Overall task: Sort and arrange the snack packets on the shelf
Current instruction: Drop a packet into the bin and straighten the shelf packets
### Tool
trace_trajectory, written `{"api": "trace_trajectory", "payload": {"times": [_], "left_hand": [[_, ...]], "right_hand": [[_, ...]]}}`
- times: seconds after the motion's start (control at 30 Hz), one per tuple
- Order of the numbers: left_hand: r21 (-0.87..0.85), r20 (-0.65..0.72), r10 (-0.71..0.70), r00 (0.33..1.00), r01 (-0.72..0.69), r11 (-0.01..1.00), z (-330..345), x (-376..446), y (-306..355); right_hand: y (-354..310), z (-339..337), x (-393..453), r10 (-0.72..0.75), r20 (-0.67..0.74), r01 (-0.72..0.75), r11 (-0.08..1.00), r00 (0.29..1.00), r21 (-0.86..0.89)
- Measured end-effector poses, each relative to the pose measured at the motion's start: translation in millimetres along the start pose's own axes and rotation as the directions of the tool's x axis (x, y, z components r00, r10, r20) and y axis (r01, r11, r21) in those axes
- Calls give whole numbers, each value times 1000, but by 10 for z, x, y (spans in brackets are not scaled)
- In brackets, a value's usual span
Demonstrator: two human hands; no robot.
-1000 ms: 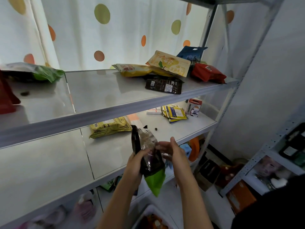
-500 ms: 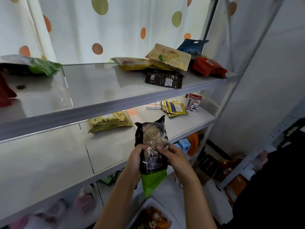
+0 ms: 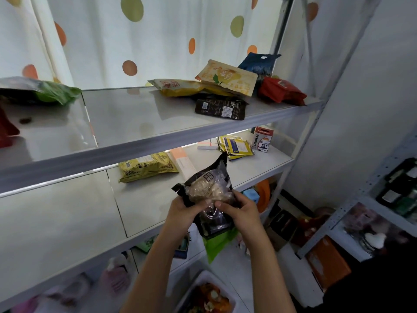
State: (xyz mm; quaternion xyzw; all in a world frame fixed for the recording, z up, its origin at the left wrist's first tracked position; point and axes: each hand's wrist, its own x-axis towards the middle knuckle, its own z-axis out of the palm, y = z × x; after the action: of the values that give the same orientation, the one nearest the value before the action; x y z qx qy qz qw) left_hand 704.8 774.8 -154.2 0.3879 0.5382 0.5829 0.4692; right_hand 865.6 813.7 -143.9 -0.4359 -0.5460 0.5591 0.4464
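Head view: black-and-green snack packet [image 3: 208, 199], below the upper shelf [image 3: 140, 118] edge, pinched upright by left hand [image 3: 182, 208] and right hand [image 3: 239, 211], clear window facing up, likely for identifying before shelving.

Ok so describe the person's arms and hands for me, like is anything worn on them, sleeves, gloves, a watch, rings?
Both forearms are bare up to the bottom edge of the picture, with no sleeves showing. The left hand and the right hand wear no gloves. No watch, bracelet or ring is visible on either.
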Motion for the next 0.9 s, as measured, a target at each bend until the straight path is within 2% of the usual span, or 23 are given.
{"api": "trace_trajectory", "payload": {"times": [0.23, 0.33, 0.4, 0.5, 0.6, 0.7, 0.8, 0.9], "left_hand": [[-20, -51, 52, 997, -53, 998, 29, -41, 33], [34, -83, 130, 988, -127, 991, 65, -14, 144], [85, -94, 200, 975, -192, 978, 99, 30, 327], [63, -115, 257, 960, -251, 966, 142, 74, 683], [63, -224, 331, 917, -325, 944, 135, 92, 1052], [84, -325, 343, 881, -335, 939, 41, 121, 1400], [-7, -331, 325, 886, -347, 938, -103, 108, 1677], [-10, -293, 341, 893, -360, 933, -334, 43, 1868]], "right_hand": [[-75, 8, -8, -12, -8, 12, 1000, 1000, 11], [-169, 19, 14, -45, -14, 45, 999, 999, 30], [-275, 41, 28, -89, -44, 91, 994, 995, 62], [-502, 106, 100, -177, -95, 183, 981, 980, 65], [-846, 215, 195, -281, -99, 287, 957, 955, 45], [-1207, 383, 273, -353, -120, 362, 930, 928, 62], [-1490, 614, 417, -309, -159, 329, 936, 938, 122], [-1726, 904, 593, -217, -127, 239, 951, 968, 197]]}}
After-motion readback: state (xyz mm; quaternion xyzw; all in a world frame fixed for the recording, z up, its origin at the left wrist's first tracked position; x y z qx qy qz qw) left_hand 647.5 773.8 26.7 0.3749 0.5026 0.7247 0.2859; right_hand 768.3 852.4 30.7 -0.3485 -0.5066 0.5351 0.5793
